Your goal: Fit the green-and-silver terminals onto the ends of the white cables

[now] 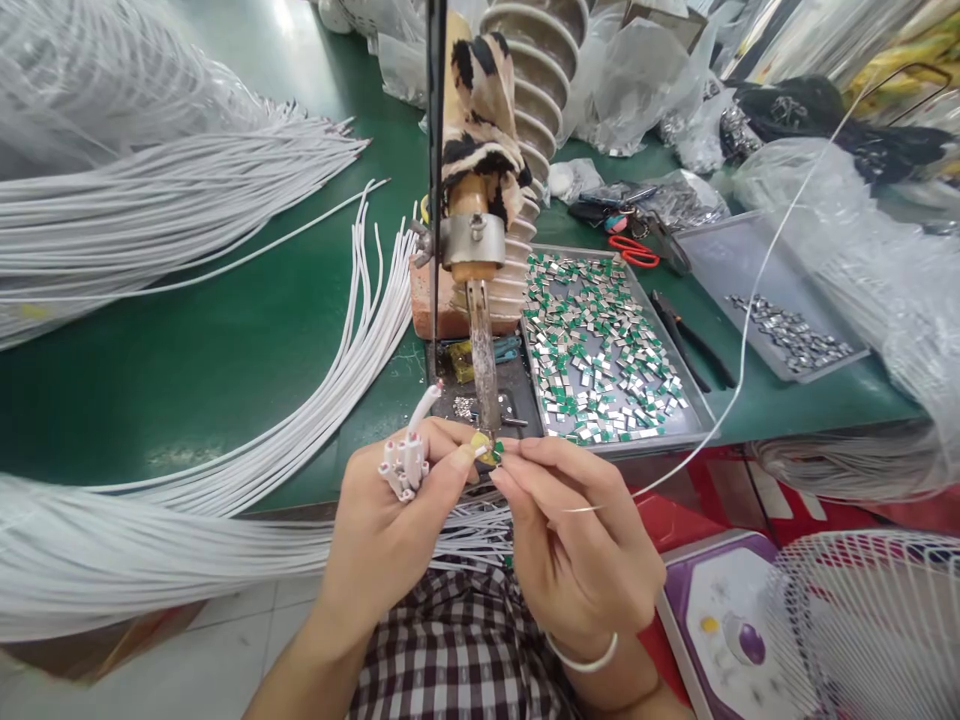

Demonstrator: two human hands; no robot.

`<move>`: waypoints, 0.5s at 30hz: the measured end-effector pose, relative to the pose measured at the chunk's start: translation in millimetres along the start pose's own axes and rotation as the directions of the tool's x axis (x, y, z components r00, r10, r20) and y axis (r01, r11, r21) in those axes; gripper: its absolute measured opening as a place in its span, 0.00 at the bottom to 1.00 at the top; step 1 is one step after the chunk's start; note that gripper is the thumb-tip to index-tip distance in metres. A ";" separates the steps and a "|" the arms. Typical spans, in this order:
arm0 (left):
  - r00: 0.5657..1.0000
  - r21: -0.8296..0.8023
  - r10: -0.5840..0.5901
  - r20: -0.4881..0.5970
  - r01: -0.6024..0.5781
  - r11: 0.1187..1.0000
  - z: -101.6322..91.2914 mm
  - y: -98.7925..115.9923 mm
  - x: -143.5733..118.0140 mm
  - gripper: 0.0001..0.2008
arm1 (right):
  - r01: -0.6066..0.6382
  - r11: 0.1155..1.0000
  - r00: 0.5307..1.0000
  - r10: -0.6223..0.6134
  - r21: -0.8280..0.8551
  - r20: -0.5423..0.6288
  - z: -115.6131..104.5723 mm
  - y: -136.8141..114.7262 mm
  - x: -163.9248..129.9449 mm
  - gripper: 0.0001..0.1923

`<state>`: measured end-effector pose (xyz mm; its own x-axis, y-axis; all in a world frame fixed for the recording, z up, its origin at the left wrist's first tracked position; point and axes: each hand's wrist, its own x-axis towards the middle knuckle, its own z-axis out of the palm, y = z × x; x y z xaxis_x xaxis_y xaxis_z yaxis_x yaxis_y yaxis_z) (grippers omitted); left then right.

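Observation:
My left hand (397, 520) is closed round a small bunch of white cables (403, 465), their stripped ends pointing up. Between its thumb and forefinger it pinches one cable end below the tip of a fixed soldering iron (484, 370). My right hand (585, 520) is closed too, fingertips at a small green circuit board (497, 452) that meets the cable end. A thin strand of solder wire (739, 370) runs down into the right hand's fingers. Whether the board is gripped by that hand alone is hidden by the fingertips.
A tray (709, 432) of small green-and-metal connectors stands right of the iron. Beyond lie pliers (694, 345), red-handled scissors (634, 252) and a bin (806, 370) of metal parts. Bundled white cables (187, 210) cover the left side. A fan (877, 620) stands at lower right.

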<state>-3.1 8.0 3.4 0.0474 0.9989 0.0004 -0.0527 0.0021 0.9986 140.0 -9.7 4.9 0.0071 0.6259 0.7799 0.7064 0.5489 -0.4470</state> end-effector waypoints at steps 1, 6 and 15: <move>1.000 -0.021 -0.010 0.014 0.010 1.000 -0.6 -0.7 -0.3 0.14 | -0.009 1.000 1.000 0.009 0.012 -0.001 -1.1 -0.3 0.3 0.10; 0.998 -0.044 -0.042 0.057 0.044 0.998 -2.5 -6.4 -1.3 0.13 | -0.048 0.988 0.999 0.045 0.145 0.021 -6.1 3.4 -5.5 0.10; 0.995 0.088 0.052 0.085 -0.059 0.994 0.6 -4.2 -7.1 0.12 | -0.389 0.844 0.921 0.366 0.368 0.135 1.8 6.8 -17.3 0.12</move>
<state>-2.6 0.8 -0.7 0.1295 0.9900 0.0567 0.0323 -0.0613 0.9976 143.3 -15.8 -12.4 0.1692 0.8519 0.4957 0.3332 0.4239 -0.8422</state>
